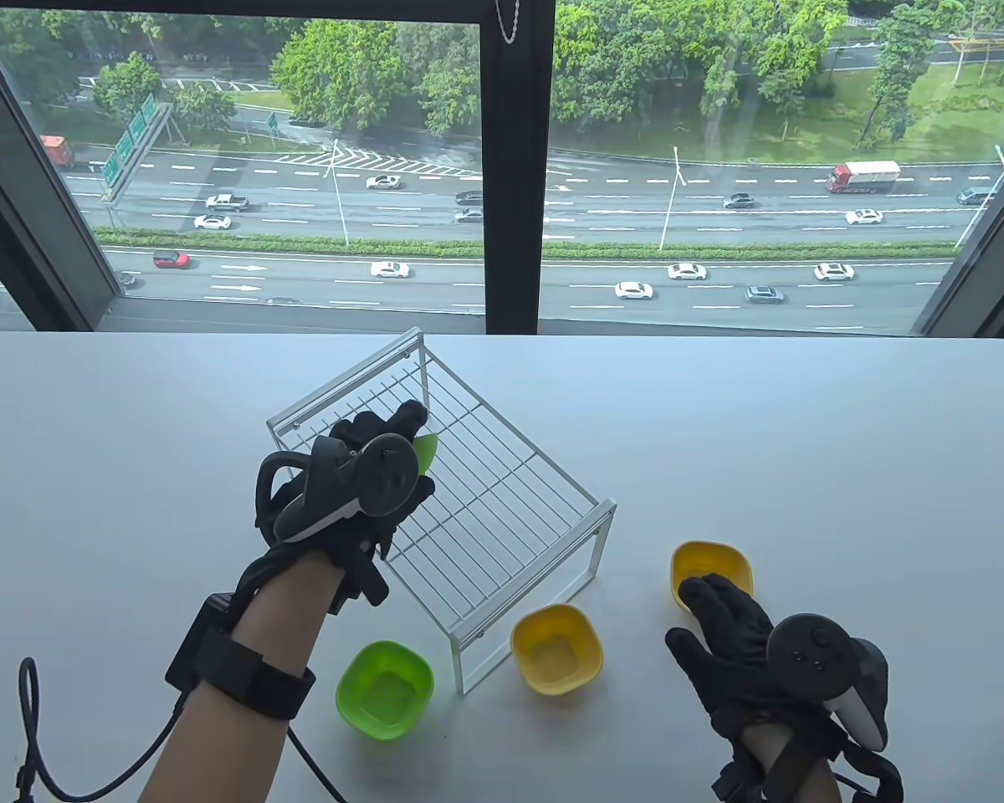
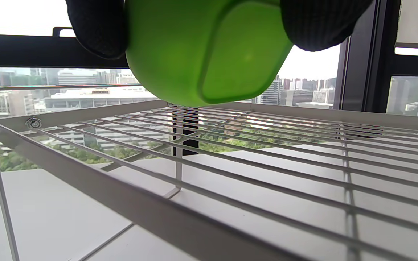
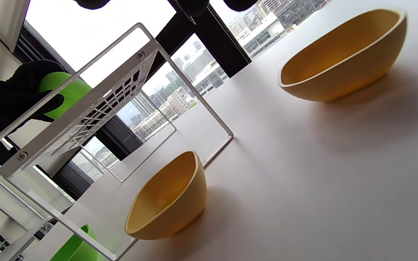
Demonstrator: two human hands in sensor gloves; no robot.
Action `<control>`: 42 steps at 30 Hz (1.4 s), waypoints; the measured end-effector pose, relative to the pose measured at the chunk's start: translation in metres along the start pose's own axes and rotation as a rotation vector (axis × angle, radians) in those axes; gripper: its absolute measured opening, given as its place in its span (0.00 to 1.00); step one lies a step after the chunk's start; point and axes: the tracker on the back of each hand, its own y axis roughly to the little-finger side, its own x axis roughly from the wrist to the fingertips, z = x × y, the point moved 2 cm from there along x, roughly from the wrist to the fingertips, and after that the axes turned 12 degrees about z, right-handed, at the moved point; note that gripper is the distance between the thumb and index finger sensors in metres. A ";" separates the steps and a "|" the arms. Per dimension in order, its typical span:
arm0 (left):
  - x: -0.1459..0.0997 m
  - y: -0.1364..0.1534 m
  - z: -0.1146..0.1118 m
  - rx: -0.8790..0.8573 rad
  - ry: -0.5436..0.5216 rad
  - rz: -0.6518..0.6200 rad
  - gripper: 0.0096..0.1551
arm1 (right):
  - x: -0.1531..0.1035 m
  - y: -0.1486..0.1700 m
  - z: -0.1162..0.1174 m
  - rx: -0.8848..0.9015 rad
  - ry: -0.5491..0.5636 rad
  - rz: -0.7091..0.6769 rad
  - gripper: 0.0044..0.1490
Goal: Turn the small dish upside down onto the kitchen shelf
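A white wire kitchen shelf (image 1: 468, 493) stands at the table's middle. My left hand (image 1: 368, 468) is over its top and grips a small green dish (image 1: 425, 450), mostly hidden under the glove. In the left wrist view the green dish (image 2: 201, 50) hangs tilted between my fingers (image 2: 96, 25) just above the shelf's wires (image 2: 252, 170), its base facing the camera. The dish also shows in the right wrist view (image 3: 65, 90) behind the shelf frame (image 3: 85, 108). My right hand (image 1: 736, 644) rests on the table, fingers spread, empty, by a yellow dish (image 1: 711, 569).
A second green dish (image 1: 385, 690) sits upright in front of the shelf's left. A yellow dish (image 1: 556, 648) sits upright by the shelf's front leg, and it shows in the right wrist view (image 3: 169, 199) with the other yellow dish (image 3: 343, 58). The window runs behind the table's far edge.
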 end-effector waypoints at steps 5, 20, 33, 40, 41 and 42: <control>0.011 -0.002 0.000 -0.018 0.021 0.011 0.55 | 0.000 0.000 -0.001 0.009 0.004 -0.001 0.50; 0.051 0.000 -0.009 -0.200 0.142 0.067 0.50 | -0.003 0.003 -0.005 0.068 0.005 0.009 0.50; 0.078 0.016 -0.020 -0.489 0.176 0.177 0.39 | -0.005 0.003 -0.005 0.075 -0.012 0.002 0.50; 0.092 0.018 -0.036 -0.525 0.224 0.259 0.35 | -0.007 0.000 -0.005 0.074 -0.021 -0.005 0.51; 0.093 0.018 -0.038 -0.516 0.222 0.255 0.35 | -0.007 0.000 -0.005 0.074 -0.022 -0.006 0.51; 0.093 0.016 -0.039 -0.503 0.224 0.274 0.34 | -0.007 0.000 -0.005 0.071 -0.025 -0.006 0.51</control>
